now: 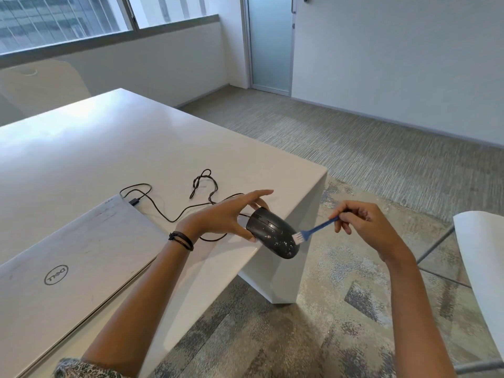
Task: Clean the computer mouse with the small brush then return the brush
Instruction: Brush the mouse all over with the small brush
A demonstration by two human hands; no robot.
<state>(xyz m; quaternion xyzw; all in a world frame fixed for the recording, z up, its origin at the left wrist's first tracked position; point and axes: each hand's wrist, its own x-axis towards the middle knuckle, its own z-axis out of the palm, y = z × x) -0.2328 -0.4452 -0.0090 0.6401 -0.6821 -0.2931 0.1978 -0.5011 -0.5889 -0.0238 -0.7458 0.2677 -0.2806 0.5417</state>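
We hold the mouse (272, 233) just off the desk's (136, 148) edge nr its right corner, left hand (218, 216) thumb+fingers clamping its sides (prob. light, slick shell), right hand (362, 227) pinching the brush (317, 229) handle, bristles on it.

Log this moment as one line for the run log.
step: brushing | left hand: holds mouse | right hand: pinches blue brush, bristles on mouse | white specks on mouse | brush not yet returned
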